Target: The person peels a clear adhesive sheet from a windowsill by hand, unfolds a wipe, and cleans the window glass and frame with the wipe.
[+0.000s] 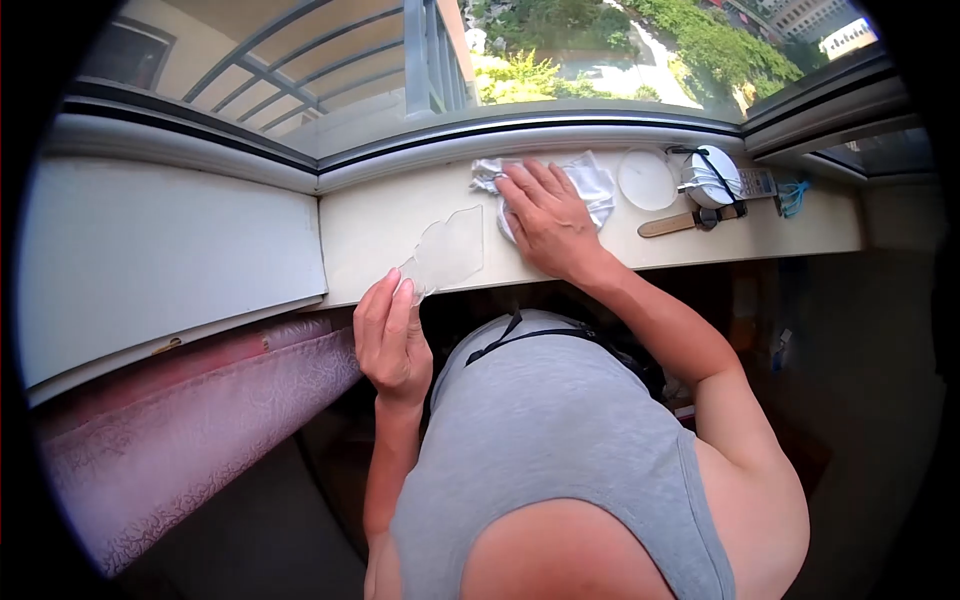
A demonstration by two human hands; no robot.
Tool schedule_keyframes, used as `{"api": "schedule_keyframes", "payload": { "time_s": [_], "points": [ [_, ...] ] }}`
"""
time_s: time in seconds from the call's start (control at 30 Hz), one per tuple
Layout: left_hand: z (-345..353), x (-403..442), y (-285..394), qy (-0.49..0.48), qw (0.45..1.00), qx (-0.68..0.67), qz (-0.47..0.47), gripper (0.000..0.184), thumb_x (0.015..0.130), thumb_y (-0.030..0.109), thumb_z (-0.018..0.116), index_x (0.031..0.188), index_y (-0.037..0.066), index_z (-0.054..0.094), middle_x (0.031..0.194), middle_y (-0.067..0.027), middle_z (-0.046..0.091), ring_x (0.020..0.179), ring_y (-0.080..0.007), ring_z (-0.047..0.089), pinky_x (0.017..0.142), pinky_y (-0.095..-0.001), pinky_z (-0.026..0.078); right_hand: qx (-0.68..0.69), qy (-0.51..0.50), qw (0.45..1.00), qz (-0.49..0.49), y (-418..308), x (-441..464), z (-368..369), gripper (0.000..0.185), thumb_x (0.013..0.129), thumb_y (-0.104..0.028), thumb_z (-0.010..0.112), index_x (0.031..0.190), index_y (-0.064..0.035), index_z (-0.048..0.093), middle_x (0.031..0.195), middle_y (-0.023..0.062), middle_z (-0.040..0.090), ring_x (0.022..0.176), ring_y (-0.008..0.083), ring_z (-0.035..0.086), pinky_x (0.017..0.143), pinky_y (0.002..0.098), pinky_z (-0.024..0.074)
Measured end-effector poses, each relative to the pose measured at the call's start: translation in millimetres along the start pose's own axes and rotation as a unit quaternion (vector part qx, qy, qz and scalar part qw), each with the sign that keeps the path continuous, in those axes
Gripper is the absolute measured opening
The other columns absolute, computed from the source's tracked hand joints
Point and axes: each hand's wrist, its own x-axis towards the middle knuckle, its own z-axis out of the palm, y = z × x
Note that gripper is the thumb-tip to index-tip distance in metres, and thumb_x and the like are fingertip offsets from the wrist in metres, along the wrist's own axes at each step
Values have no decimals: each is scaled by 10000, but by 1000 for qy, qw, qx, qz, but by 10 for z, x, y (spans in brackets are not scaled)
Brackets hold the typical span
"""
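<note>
Silvery-white cloth [598, 188]; lt-grey top [555, 420]; pink fabric [205, 435] w/ scrolls.

Left hand [393, 338] upright, pinching; right hand [552, 225] palm down, right arm [672, 318] bent.

At twelve o'clock is a wide window [560, 75], with daylight and green trees [690, 40] outside. Pink patterned fabric [200, 430] is at eight o'clock. The dark area at four o'clock is perhaps floor [870, 420].

daylight from window [560, 92], dim lower right, fisheye-curved edges
</note>
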Motion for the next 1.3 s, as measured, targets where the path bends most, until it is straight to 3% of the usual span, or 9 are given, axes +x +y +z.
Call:
{"api": "schedule_keyframes", "payload": {
  "time_s": [0.1, 0.2, 0.33, 0.47, 0.63, 0.73, 0.93, 1.2, 1.3],
  "points": [
    [88, 106, 63, -4, 1000, -2, 12, 247, 1057, -57, 812, 1304, -49, 824, 1334, -230, 818, 1205, -397, 791, 1042, -473, 654, 61, -24, 991, -113, -355, 3, 47, 460, 1031, -180, 776, 1458, -20, 723, 1577, 182, 707, 1526, 415, 624, 1303, 588, 474],
    [154, 200, 84, -5, 1000, 1, 21, 241, 1069, -59, 799, 1308, -49, 822, 1361, -230, 813, 1211, -388, 796, 1049, -465, 657, 140, -64, 966, -208, -242, -224, -85, 331, 1077, -210, 754, 1368, -52, 756, 1533, 143, 727, 1507, 364, 623, 1311, 538, 474],
    [245, 210, 122, -2, 1000, -5, -8, 257, 1078, -62, 786, 1331, -32, 820, 1394, -234, 808, 1236, -379, 801, 1049, -450, 667, 108, -63, 987, -105, 281, -360, -376, 338, 1064, -172, 769, 1386, -72, 770, 1546, 115, 728, 1513, 363, 642, 1300, 535, 488],
    [301, 190, 171, -10, 1000, -17, -23, 270, 1090, -69, 769, 1354, -33, 811, 1410, -248, 801, 1244, -383, 807, 1048, -441, 677, 51, 32, 997, -41, 222, -7, -101, 342, 1046, -160, 765, 1370, -52, 754, 1501, 146, 731, 1457, 383, 657, 1277, 526, 489],
    [390, 238, 196, -6, 999, -42, -26, 267, 1100, -71, 755, 1361, -43, 803, 1431, -256, 793, 1262, -393, 810, 1064, -443, 680, 134, -68, 965, -214, -191, -56, 49, 443, 1018, -167, 770, 1449, -68, 751, 1557, 142, 726, 1525, 373, 635, 1324, 529, 473],
    [376, 206, 160, 4, 999, -37, -34, 264, 1092, -76, 763, 1351, -52, 806, 1434, -257, 793, 1274, -390, 807, 1070, -446, 680, 166, -135, 949, -230, 85, -258, -302, 372, 1070, -186, 747, 1425, -75, 767, 1531, 118, 734, 1573, 360, 584, 1347, 515, 435],
    [283, 113, 102, 45, 998, -31, -38, 257, 1041, -76, 819, 1296, -46, 829, 1330, -234, 839, 1277, -415, 809, 1123, -491, 657, 24, -61, 997, -28, 461, -73, -338, 396, 1103, -148, 727, 1490, -61, 716, 1617, 149, 682, 1560, 408, 588, 1327, 569, 447],
    [139, -16, 195, 65, 996, -5, -57, 231, 1023, -56, 837, 1254, -61, 825, 1299, -227, 847, 1272, -438, 809, 1110, -511, 661, 156, -137, 947, -244, -258, 173, 12, 488, 988, -127, 809, 1462, -52, 718, 1603, 135, 683, 1551, 374, 599, 1323, 544, 468],
    [83, -110, 121, 85, 994, -19, -67, 230, 1022, -52, 841, 1251, -64, 825, 1288, -228, 849, 1268, -439, 811, 1104, -509, 664, 138, -133, 954, -229, 3, 146, -113, 447, 1012, -116, 815, 1450, -85, 730, 1579, 119, 704, 1522, 377, 626, 1302, 545, 488]
  ]
}}
